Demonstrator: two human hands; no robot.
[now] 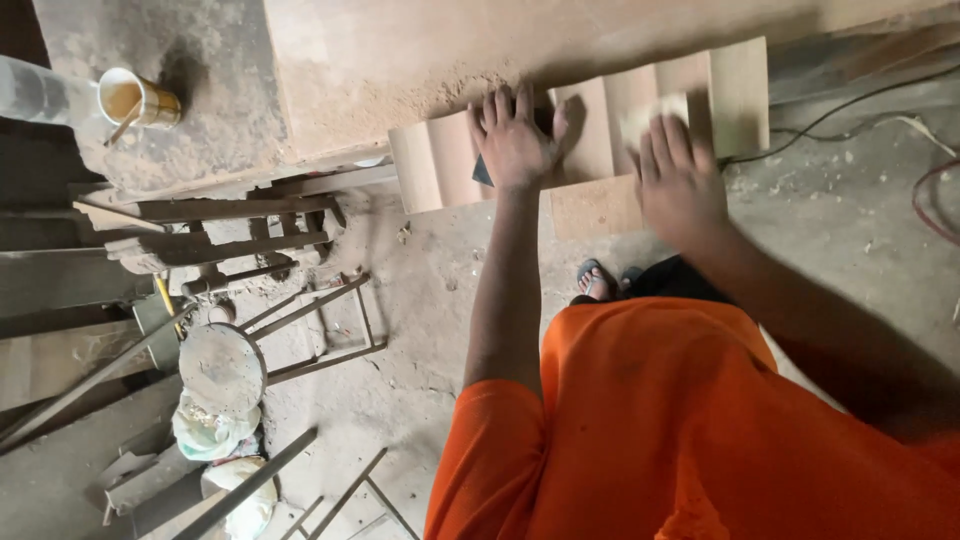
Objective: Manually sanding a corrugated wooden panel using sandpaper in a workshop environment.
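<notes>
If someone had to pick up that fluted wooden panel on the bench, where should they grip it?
Probably the fluted wooden panel by its near long edge, from the person's side: it overhangs the workbench there. The left hand and right hand press its middle.
</notes>
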